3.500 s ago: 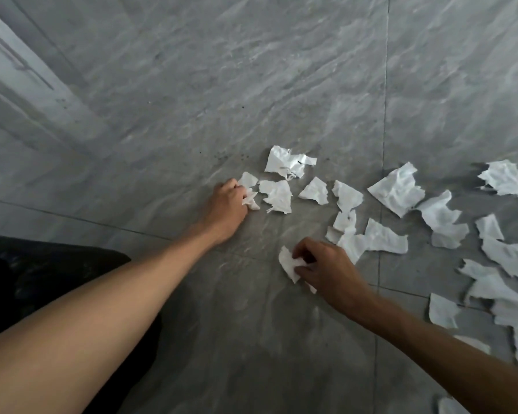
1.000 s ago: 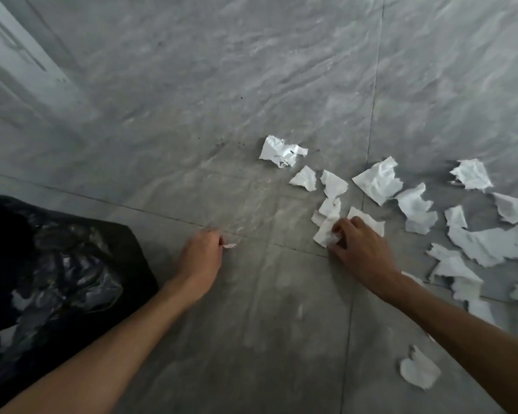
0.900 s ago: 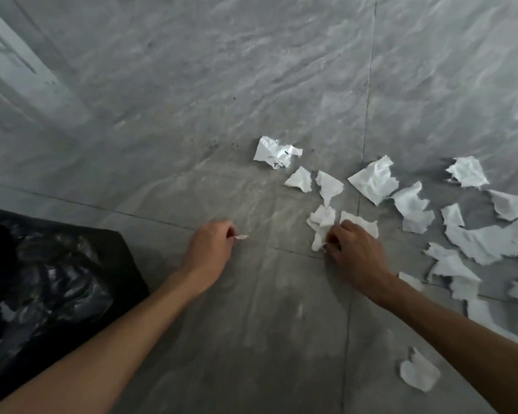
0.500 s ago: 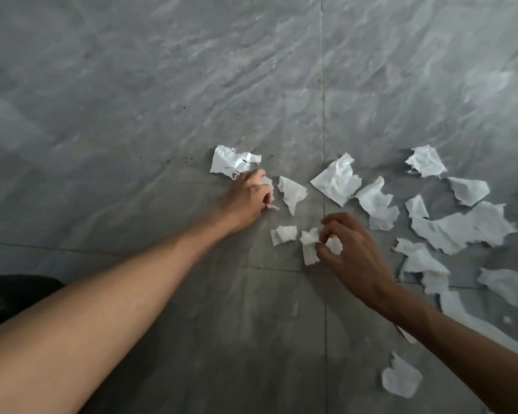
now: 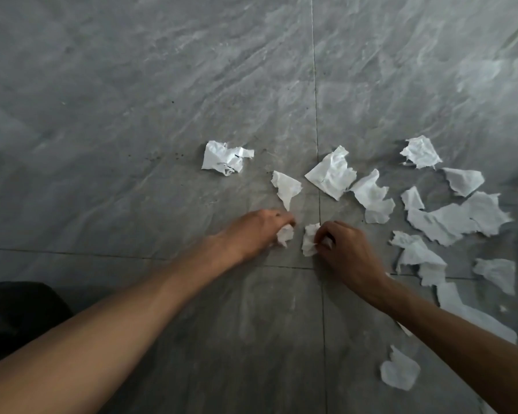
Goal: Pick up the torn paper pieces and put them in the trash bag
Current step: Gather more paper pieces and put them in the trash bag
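Observation:
Several torn white paper pieces lie scattered on the grey tiled floor (image 5: 162, 144), mostly to the right. My left hand (image 5: 256, 230) is closed around a crumpled paper piece (image 5: 285, 234) near the tile joint. Right beside it, my right hand (image 5: 346, 248) pinches another paper piece (image 5: 309, 239). Just beyond my hands lie a pointed scrap (image 5: 286, 188), a crumpled scrap (image 5: 223, 158) and a larger scrap (image 5: 331, 173). A corner of the black trash bag (image 5: 15, 315) shows at the lower left, partly behind my left forearm.
More scraps spread along the right side, such as one at the far right (image 5: 420, 150) and one near my right forearm (image 5: 399, 370). The floor's tile joints cross just below my hands.
My left hand has pulled back from the far scraps towards me and closed on a paper piece. My right hand has gathered its piece and drawn close to the left hand.

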{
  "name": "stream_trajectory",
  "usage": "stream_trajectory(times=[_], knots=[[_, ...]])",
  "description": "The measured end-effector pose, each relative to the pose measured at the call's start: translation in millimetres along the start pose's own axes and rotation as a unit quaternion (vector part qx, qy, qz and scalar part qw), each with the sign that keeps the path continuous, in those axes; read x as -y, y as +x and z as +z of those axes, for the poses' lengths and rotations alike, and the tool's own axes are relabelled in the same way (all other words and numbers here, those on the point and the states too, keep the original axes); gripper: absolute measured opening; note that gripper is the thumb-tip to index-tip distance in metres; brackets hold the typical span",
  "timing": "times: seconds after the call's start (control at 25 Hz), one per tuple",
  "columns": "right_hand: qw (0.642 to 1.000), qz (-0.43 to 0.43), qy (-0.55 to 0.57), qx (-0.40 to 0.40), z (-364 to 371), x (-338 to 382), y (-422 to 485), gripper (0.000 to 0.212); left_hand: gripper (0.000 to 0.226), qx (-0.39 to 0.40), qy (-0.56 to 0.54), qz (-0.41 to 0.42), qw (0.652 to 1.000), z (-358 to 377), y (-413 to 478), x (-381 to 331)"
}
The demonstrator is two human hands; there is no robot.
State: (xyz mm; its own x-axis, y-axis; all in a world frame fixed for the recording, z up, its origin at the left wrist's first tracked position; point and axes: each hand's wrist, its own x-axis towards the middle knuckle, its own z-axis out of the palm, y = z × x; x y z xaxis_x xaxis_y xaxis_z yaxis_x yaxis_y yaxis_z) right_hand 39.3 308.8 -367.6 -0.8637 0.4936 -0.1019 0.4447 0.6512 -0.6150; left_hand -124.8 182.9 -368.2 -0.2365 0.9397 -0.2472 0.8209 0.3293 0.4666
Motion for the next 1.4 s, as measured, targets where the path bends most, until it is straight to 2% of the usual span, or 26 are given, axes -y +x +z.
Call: stream_trajectory(times=[0.12,0.2,0.28,0.36,0.48,0.64,0.8,0.96,1.04,1.16,1.24,1.28,1.32,1.4], knots=[[0.998,0.047,0.037,-0.028,-2,4,-2,0.014,0.019,-0.019,0.014,-0.004,1.000,3,-2,-2],[0.994,0.087,0.067,-0.029,-4,9,-5,0.014,0.014,-0.032,0.006,-0.020,0.999,2,-10,-4],[0.984,0.135,0.114,0.001,-2,13,-6,0.014,0.011,-0.067,-0.027,-0.051,0.996,-4,-22,-9],[0.960,0.181,0.205,0.057,1,24,-8,0.014,0.007,-0.138,-0.094,-0.107,0.980,-21,-40,-17],[0.943,0.172,0.264,0.110,9,55,-14,0.013,0.006,-0.225,-0.153,-0.139,0.952,-61,-78,-31],[0.944,0.111,0.280,0.136,21,118,-16,0.012,0.007,-0.316,-0.140,-0.150,0.926,-128,-152,-51],[0.969,-0.027,0.215,0.118,34,206,-26,0.016,0.009,-0.394,-0.072,-0.164,0.901,-179,-250,-60],[0.960,-0.176,0.193,0.103,32,294,-43,0.015,0.007,-0.432,-0.043,-0.268,0.860,-184,-348,-28],[0.940,-0.274,0.178,0.094,31,332,-52,0.016,0.007,-0.415,-0.045,-0.342,0.842,-165,-394,-4],[0.899,-0.393,0.154,0.114,41,378,-61,0.018,0.012,-0.290,-0.051,-0.440,0.848,-119,-445,29],[0.884,-0.426,0.126,0.149,56,401,-63,0.021,0.034,-0.196,-0.087,-0.492,0.844,-98,-463,40],[0.879,-0.435,0.098,0.171,63,409,-62,0.022,0.048,-0.173,-0.114,-0.514,0.832,-93,-468,43],[0.872,-0.442,0.064,0.200,69,416,-62,0.025,0.057,-0.175,-0.135,-0.531,0.818,-91,-470,44],[0.860,-0.446,0.030,0.248,75,419,-62,0.032,0.060,-0.231,-0.140,-0.539,0.798,-96,-464,44]])
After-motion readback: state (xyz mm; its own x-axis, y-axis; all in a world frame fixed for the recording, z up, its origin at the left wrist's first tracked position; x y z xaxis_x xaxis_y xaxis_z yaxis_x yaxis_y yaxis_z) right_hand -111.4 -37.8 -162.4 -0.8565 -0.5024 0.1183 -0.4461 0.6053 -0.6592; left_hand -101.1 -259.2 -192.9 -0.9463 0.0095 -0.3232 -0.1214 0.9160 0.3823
